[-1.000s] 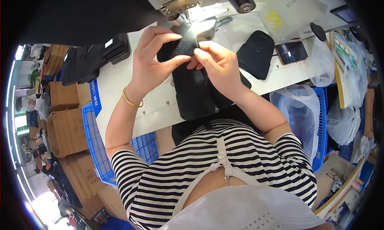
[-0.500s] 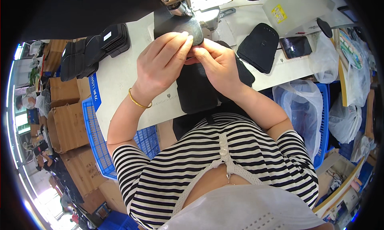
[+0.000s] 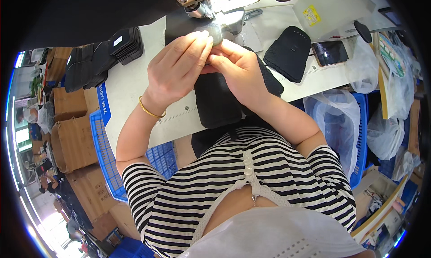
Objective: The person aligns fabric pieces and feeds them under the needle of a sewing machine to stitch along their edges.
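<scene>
Both my hands meet at the near edge of a black fabric piece point(image 3: 214, 33), which lies under the sewing machine head point(image 3: 197, 6). My left hand point(image 3: 177, 63), with a gold bangle at the wrist, pinches that edge with bent fingers. Beside it, my right hand point(image 3: 235, 69) pinches the same edge between thumb and forefinger. The fingertips nearly touch, and part of the edge is hidden behind them. Bright machine light falls on the fabric just beyond my fingers. Below my hands, more black fabric pieces point(image 3: 217, 103) lie at the table's front edge.
On the white table point(image 3: 175, 123), stacked black pieces point(image 3: 125, 45) stand at the left. Another black stack point(image 3: 288, 54) and a phone point(image 3: 330, 53) lie at the right. A blue basket point(image 3: 105, 155) stands below left; a plastic-lined blue bin point(image 3: 357, 141) is below right.
Both hands have shifted slightly up and left with the fabric edge, keeping their pinch. The whole view has also moved a little to the left.
</scene>
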Demonstrator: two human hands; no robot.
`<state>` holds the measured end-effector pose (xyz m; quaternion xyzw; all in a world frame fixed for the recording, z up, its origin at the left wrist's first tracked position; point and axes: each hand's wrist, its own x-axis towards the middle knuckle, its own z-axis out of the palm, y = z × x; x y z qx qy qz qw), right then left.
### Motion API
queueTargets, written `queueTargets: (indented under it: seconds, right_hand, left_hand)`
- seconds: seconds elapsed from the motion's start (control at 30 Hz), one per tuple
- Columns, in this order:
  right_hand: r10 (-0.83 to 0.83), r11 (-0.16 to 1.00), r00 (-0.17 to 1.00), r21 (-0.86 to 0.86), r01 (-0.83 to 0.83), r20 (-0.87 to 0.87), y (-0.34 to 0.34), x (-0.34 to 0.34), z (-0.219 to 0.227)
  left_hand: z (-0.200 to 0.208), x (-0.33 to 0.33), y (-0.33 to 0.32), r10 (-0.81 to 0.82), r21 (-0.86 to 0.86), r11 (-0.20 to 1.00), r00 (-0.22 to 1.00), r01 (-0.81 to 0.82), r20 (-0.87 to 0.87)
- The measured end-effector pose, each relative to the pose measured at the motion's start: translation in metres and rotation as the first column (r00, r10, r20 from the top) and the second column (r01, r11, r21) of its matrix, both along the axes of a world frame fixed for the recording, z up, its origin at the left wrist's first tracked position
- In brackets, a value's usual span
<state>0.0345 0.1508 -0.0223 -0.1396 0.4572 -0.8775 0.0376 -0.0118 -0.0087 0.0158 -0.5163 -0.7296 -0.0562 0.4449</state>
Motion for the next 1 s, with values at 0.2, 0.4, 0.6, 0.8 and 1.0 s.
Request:
queueTargets:
  seconds: [0.2,0.4,0.6,0.8,1.0]
  right_hand:
    - [0.019,0.999,1.000,-0.035,-0.019,0.001,-0.001,-0.012,-0.002]
    - [-0.007,0.998,1.000,-0.061,0.006,-0.014,-0.010,-0.013,0.004]
    - [-0.012,0.996,1.000,-0.093,0.013,0.005,-0.011,-0.012,0.009]
    - [0.007,0.999,1.000,-0.044,-0.007,-0.008,-0.007,-0.012,0.008]
    - [-0.006,1.000,1.000,0.031,0.006,-0.001,-0.002,-0.008,0.009]
  left_hand:
    - [0.007,-0.007,0.003,0.040,-0.033,0.999,0.999,-0.040,-0.001]
    - [0.010,-0.013,0.004,0.068,-0.042,0.997,0.997,-0.069,-0.033]
    - [0.006,-0.020,0.008,0.073,0.003,0.997,0.995,-0.072,-0.071]
    - [0.007,-0.018,0.018,0.112,0.032,0.993,0.988,-0.109,-0.107]
    - [0.007,-0.016,0.024,0.146,0.034,0.989,0.984,-0.143,-0.101]
